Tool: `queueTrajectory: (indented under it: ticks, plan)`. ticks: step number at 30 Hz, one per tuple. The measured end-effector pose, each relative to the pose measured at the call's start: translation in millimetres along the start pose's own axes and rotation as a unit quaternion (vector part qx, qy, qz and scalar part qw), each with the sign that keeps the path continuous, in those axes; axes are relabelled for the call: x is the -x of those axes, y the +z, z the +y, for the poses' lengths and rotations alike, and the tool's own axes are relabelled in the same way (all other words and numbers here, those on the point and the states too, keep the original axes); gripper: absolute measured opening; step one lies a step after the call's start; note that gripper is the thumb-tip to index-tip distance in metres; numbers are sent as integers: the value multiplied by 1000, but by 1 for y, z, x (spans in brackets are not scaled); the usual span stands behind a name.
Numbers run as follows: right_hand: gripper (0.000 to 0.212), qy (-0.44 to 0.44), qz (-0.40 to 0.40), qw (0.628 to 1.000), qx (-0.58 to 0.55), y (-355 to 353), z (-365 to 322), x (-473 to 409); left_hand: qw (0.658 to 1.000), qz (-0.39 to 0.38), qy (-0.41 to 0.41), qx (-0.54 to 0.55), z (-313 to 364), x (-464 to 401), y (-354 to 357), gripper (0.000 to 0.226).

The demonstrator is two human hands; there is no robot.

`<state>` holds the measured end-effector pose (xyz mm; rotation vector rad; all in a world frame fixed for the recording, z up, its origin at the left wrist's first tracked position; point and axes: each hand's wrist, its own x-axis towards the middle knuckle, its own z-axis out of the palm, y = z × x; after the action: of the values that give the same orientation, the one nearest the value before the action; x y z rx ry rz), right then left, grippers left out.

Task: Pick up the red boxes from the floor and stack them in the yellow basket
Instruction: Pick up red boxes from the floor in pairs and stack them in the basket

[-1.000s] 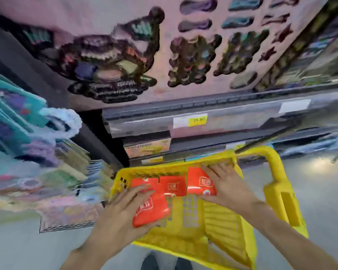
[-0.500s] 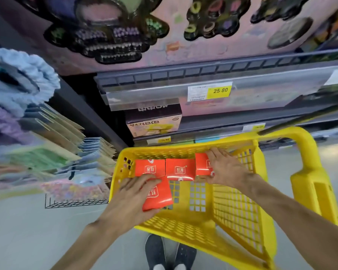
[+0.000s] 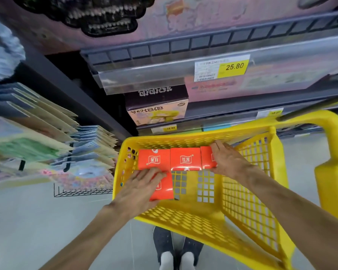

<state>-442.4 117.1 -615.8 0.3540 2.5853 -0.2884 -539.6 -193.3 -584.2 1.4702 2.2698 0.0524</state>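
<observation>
Three red boxes (image 3: 184,159) rowed at basket (image 3: 183,217) 12 o'clock; left hand (image 3: 139,190) presses fourth flat, right hand (image 3: 227,159) grips third

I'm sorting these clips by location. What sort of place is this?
Most likely a shop aisle. A price tag reading 25.80 sits on a shelf rail, boxed goods fill the shelves, and the person's hands set red boxes into a yellow basket.

"25.80" on shelf price tag (image 3: 222,68)
</observation>
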Motion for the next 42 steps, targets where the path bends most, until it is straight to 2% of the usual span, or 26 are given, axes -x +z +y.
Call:
queueTrajectory:
  ticks: [7,17,22,27,30,34,38,42]
  plan:
    - [94,8,32,999,37,8,2,16,998,-34,6,-54,-7,-6,13,86]
    - [87,17,22,1000,-3,15,-6,37,998,-22,-16,-53,-5,4,22,87]
    - [83,38,33,999,-11,0,-11,65,999,1,-8,-33,-3,14,-1,78]
    - [68,38,81,996,-15,-58,-10,129,998,62,18,10,19,18,-66,66]
    - [64,48,130,990,-16,-106,-2,188,992,90,83,27,55,14,-129,62]
    - [56,103,204,971,-66,-184,1,298,975,123,184,22,139,5,-228,67]
    - [62,182,236,952,-68,-248,9,412,953,125,276,21,236,-3,-313,79]
    - [66,252,271,926,-72,-278,25,512,921,133,365,22,337,-7,-370,79]
